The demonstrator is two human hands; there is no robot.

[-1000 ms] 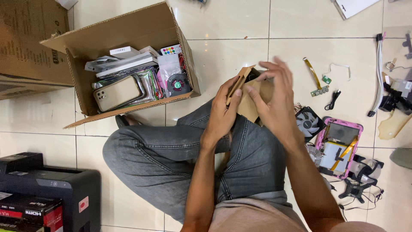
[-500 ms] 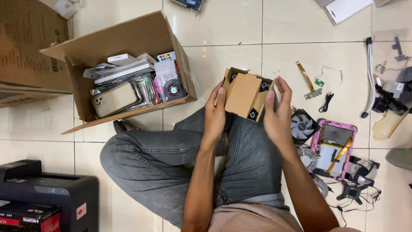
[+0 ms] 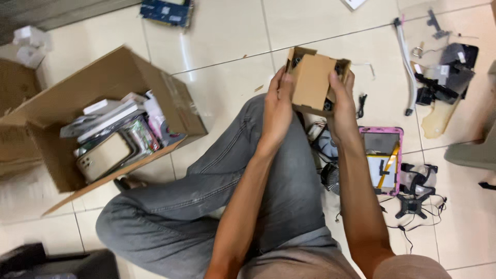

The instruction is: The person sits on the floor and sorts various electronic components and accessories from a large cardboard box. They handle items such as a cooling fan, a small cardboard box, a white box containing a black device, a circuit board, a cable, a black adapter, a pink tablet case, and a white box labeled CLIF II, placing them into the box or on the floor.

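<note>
Item one, as I read it from the head view: a small brown corrugated-cardboard box (image 3: pixel 313 81), squarish, matte, flaps open, with dark round parts showing at its corners. It sits at about 12 o'clock from my lap, raised above the floor and clamped between both hands.

Left hand (image 3: pixel 277 111): forearm rising from 6 o'clock, palm pressed flat to the box's left wall, fingers curled onto its edge, gripping.

Right hand (image 3: pixel 343 106): forearm angled up alongside, thumb over the near face, fingers wrapped on the right wall, gripping.

Beneath: grey denim trousers (image 3: pixel 217 191), creased, knees folded on a pale glossy tiled floor (image 3: pixel 227 36).

At 10 o'clock: a large open brown cardboard carton (image 3: pixel 111 82), tipped on its side, packed with flat phone-like devices and slim cases.

At 3 o'clock: a pink-framed rectangular tablet shell (image 3: pixel 382 157), laid flat, beside a round black ribbed fan (image 3: pixel 332 177) and tangled black cables (image 3: pixel 416 204).

At 1 o'clock: mixed black plastic brackets (image 3: pixel 444 72), well apart from the hands.
</note>
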